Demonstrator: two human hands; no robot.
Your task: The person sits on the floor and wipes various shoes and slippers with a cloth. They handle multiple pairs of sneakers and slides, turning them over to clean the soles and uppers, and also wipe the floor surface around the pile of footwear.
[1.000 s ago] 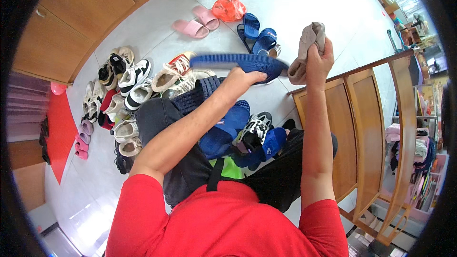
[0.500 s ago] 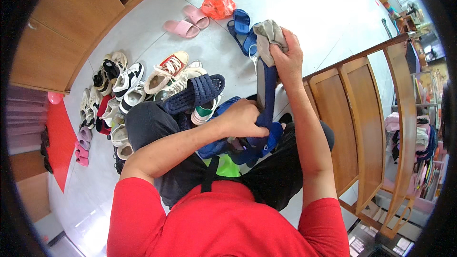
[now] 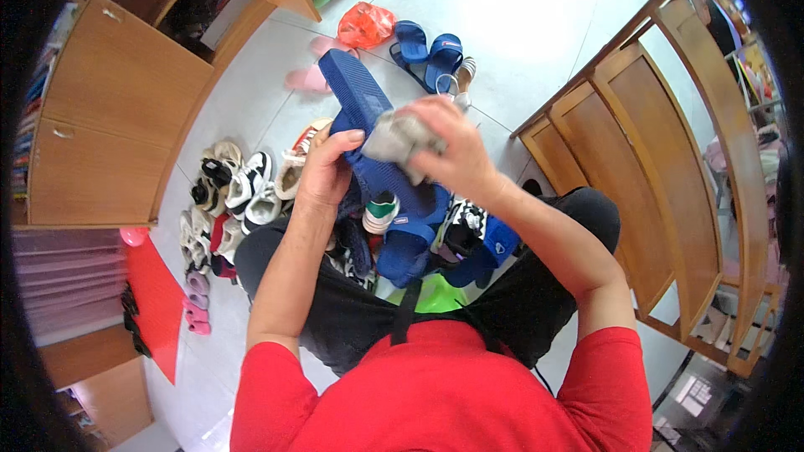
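Swung leftward since half a second ago, the blue slide sandal (image 3: 358, 90) tilts above crowded shoes (image 3: 463, 228), my left hand (image 3: 329, 166) gripping its side, my right hand (image 3: 455, 144) clutching a beige cloth (image 3: 399, 141) against it. I judge it light and bendy, best held midway along the edge.

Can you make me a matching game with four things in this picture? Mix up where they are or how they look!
Things:
1. cloth
2. lifted slipper
3. plastic bag
4. wooden cupboard

Places and states:
A. lies on the floor
B. held in the left hand
C. has a door standing open
D. held in the right hand

Right pairs: 1-D, 2-B, 3-A, 4-C
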